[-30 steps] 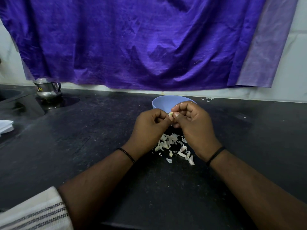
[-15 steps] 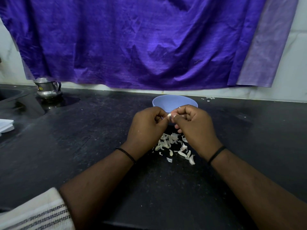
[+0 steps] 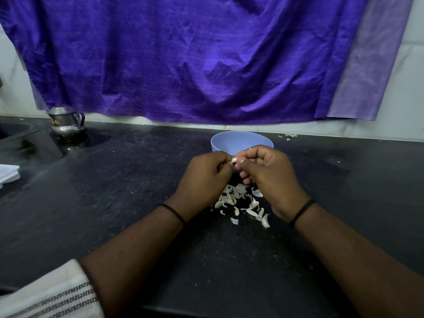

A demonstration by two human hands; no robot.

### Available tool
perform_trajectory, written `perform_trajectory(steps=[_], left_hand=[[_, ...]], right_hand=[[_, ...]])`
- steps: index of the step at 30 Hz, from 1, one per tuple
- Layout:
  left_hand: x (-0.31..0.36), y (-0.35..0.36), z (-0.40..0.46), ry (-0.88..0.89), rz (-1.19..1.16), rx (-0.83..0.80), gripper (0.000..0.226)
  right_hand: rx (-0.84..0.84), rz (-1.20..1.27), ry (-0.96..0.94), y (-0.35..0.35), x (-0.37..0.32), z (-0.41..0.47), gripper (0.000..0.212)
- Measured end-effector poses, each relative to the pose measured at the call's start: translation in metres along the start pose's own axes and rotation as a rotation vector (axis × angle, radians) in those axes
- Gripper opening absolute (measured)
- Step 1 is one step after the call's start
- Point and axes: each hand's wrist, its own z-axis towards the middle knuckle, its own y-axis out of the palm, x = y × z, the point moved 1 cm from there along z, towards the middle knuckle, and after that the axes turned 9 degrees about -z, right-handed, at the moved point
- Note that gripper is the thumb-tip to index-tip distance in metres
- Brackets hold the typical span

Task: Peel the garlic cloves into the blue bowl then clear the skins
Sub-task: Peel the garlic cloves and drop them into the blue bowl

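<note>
A small pale garlic clove [image 3: 234, 160] is pinched between my left hand [image 3: 205, 177] and my right hand [image 3: 270, 177], just in front of the blue bowl [image 3: 241, 140]. Both hands have their fingers curled round the clove, so most of it is hidden. Under and behind my hands lies a heap of white garlic skins and cloves [image 3: 241, 200] on the black counter [image 3: 114, 203]. The hands hide the bowl's near rim, and I cannot see what is inside it.
A small steel pot [image 3: 66, 121] stands at the back left beside a sink recess [image 3: 13, 131]. A white folded object [image 3: 8, 175] lies at the left edge. Purple cloth [image 3: 195, 60] hangs on the wall. A few skin scraps [image 3: 288, 136] lie by the wall.
Both hands have stayed in front of the bowl, working the clove; the fingers have shifted slightly and the hands sit a little lower against the bowl.
</note>
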Motion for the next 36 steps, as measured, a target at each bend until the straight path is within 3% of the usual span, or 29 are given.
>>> perform_trajectory(steps=[7, 13, 19, 26, 36], left_hand=[[-0.002, 0.000, 0.000, 0.003, 0.019, -0.013, 0.026], [-0.001, 0.000, 0.000, -0.012, 0.017, -0.035, 0.031], [-0.004, 0.002, 0.000, -0.002, 0.010, -0.042, 0.033], [-0.003, 0.003, 0.000, 0.054, 0.010, -0.056, 0.030], [0.004, 0.007, -0.004, 0.093, -0.101, -0.087, 0.031]], right_hand=[[-0.029, -0.095, -0.005, 0.001, 0.004, 0.001, 0.011], [-0.066, -0.533, -0.148, -0.001, 0.005, -0.001, 0.019], [-0.163, -0.671, -0.224, -0.004, 0.000, -0.003, 0.025], [-0.119, -0.753, -0.232, -0.005, -0.003, -0.007, 0.050], [-0.073, -0.596, -0.100, 0.002, 0.002, -0.004, 0.048]])
